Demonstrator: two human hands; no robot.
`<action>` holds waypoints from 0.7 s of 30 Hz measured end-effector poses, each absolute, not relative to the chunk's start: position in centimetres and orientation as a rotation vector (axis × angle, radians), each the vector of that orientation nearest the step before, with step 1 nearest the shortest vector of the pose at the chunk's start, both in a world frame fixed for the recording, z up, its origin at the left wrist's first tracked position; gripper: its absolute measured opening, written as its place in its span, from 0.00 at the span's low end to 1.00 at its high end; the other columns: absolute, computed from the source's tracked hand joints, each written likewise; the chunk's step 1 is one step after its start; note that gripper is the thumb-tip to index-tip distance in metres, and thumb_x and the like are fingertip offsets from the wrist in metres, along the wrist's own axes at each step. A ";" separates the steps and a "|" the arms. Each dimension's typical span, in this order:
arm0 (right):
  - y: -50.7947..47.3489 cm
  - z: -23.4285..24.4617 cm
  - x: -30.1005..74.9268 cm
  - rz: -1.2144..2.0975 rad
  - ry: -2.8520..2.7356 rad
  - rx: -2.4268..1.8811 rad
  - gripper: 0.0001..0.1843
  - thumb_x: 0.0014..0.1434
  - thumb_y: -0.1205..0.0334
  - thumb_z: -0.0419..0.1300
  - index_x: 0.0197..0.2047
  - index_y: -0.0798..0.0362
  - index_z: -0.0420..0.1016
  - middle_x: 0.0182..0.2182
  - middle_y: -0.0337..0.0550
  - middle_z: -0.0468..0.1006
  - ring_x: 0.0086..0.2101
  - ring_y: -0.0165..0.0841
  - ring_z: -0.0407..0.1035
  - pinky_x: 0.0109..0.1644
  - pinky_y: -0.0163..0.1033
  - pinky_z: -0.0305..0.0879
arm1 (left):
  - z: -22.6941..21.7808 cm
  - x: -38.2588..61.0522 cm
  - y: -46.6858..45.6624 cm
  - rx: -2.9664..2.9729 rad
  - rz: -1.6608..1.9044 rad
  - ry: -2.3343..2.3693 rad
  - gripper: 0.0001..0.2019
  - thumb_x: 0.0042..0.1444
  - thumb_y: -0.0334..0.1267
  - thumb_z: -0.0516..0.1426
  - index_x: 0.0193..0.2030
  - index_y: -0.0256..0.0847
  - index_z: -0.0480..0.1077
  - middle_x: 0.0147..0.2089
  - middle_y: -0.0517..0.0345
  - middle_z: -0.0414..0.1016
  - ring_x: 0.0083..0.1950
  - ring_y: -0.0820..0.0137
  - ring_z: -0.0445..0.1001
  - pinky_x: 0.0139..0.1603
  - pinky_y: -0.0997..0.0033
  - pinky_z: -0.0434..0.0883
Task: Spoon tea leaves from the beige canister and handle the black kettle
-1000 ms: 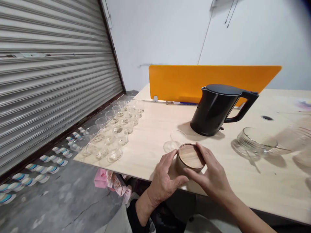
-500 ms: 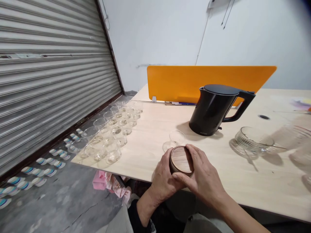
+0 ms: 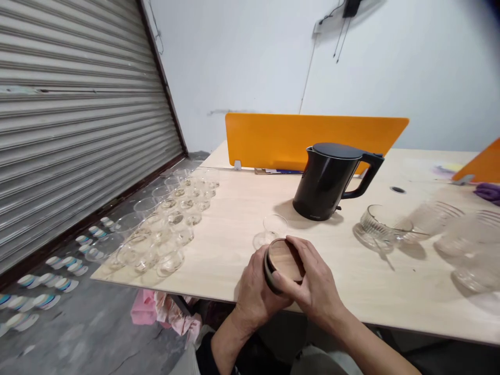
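Note:
Near the table's front edge, my left hand (image 3: 253, 284) is wrapped round a small dark jar (image 3: 269, 273). My right hand (image 3: 316, 278) grips the jar's round wooden lid (image 3: 286, 259) by its edge. The lid sits tilted and shifted to the right, so a strip of the dark rim shows on the left. What is inside the jar is hidden. Just beyond my hands stands a clear cup (image 3: 275, 225), partly covered by them. A black electric kettle (image 3: 322, 182) stands farther back on the right.
Several clear cups (image 3: 172, 219) with a little in their bottoms crowd the table's left end. A ribbed glass bowl (image 3: 385, 221) and stacked clear cups (image 3: 437, 219) are on the right. An orange divider (image 3: 269, 140) crosses the back. Small white-and-blue cups (image 3: 50, 278) line the floor.
The wooden lid has come away from the jar's rim on the left and tilted, with my right hand on it. The view has turned slightly right.

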State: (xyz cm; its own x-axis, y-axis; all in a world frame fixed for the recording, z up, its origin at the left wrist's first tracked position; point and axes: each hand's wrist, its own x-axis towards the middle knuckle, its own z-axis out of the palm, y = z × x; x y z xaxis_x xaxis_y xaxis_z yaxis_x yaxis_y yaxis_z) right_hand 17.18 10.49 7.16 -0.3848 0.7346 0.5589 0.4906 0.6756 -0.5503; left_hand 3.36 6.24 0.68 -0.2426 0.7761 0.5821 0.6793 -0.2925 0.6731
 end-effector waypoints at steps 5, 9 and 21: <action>11.8 8.6 19.1 0.465 -1.847 -0.933 0.34 0.63 0.41 0.62 0.66 0.49 0.67 0.60 0.53 0.74 0.58 0.48 0.71 0.61 0.54 0.70 | 0.8 2.6 5.7 1.709 1.443 1.734 0.49 0.40 0.44 0.74 0.69 0.45 0.58 0.64 0.47 0.74 0.64 0.50 0.76 0.62 0.48 0.77; 15.2 7.5 23.6 0.206 -1.827 -1.202 0.34 0.61 0.38 0.63 0.64 0.49 0.69 0.58 0.54 0.75 0.57 0.51 0.70 0.61 0.57 0.68 | 0.8 2.6 5.5 1.684 1.523 1.685 0.48 0.41 0.40 0.73 0.68 0.44 0.59 0.65 0.46 0.73 0.67 0.49 0.73 0.67 0.46 0.72; 18.3 2.2 32.4 -0.101 -2.010 -1.541 0.42 0.64 0.35 0.58 0.70 0.56 0.65 0.67 0.64 0.69 0.66 0.59 0.62 0.66 0.62 0.63 | 1.3 2.4 5.5 1.693 1.457 1.716 0.48 0.42 0.44 0.74 0.69 0.43 0.59 0.65 0.44 0.73 0.66 0.49 0.74 0.67 0.45 0.72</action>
State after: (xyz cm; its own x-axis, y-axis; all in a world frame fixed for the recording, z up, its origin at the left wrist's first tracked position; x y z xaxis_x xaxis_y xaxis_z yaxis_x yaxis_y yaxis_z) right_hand 32.45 18.30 2.22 -0.1480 0.8555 0.4962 0.9008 0.3237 -0.2894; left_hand 2.43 5.46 1.32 -0.2442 0.8783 0.4110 0.5482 -0.2246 0.8056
